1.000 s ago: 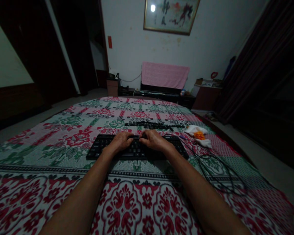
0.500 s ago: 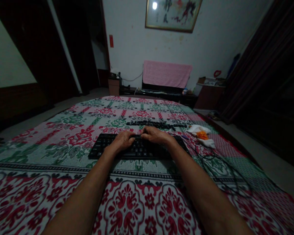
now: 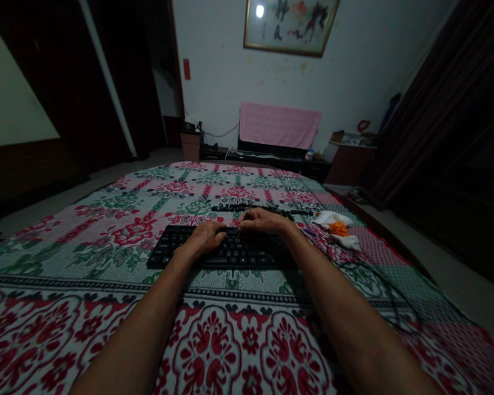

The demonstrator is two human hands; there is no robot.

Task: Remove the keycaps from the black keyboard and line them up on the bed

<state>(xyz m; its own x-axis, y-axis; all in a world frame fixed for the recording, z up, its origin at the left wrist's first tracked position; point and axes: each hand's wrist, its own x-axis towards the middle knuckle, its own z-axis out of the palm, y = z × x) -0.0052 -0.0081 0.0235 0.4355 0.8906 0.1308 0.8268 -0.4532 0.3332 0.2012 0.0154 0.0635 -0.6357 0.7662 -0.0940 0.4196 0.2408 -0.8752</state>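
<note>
A black computer keyboard (image 3: pixel 239 259) lies flat on the patterned bed cover. My left hand (image 3: pixel 206 237) grips its upper left part, fingers toward the far edge and thumb over the keys. Close by, my right hand (image 3: pixel 259 220) is bent above the upper middle of the keyboard, its thumb and fingers pinched together. Whatever is between those fingertips is too small and dark to make out. Just beyond the keyboard runs an uneven row of small black pieces, which look like loose keycaps (image 3: pixel 230 208); my right hand hides some of them.
White and orange crumpled cloth or tissue (image 3: pixel 337 226) lies right of the keyboard, near a looped black cable (image 3: pixel 395 296). The patterned cover (image 3: pixel 119 208) spreads over the bed. A pink towel (image 3: pixel 280 125) drapes over something dark by the far wall.
My right hand has risen slightly and its wrist has arched, with the fingertips still pinched over the keyboard. My left hand keeps its place.
</note>
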